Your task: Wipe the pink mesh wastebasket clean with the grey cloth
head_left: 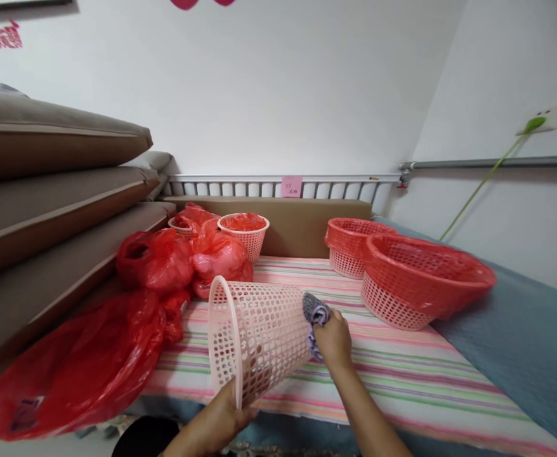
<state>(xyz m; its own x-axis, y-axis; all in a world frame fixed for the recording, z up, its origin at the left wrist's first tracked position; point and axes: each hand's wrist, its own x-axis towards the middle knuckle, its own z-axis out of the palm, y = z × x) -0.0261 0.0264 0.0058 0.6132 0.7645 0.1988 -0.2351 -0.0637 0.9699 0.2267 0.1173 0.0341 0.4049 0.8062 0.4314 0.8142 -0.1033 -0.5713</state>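
Gripped a pale-pink perforated plastic basket (271, 327) by its rim in the left hand (228, 412), long axis crosswise over the striped fabric sheet (402, 387); clutched a bunched grey-and-purple cloth (314, 312) at the basket's base in the right hand (334, 339).

sheet (297, 270) open behind tipped basket (271, 324), lined baskets (393, 301) blocking right, bags (167, 260) left

Bed (521, 330), blue-covered — striped sheet (397, 381) on top, bearing two red-lined baskets (393, 303), right; lined bin (254, 243), rear; red plastic bags (169, 260), left.
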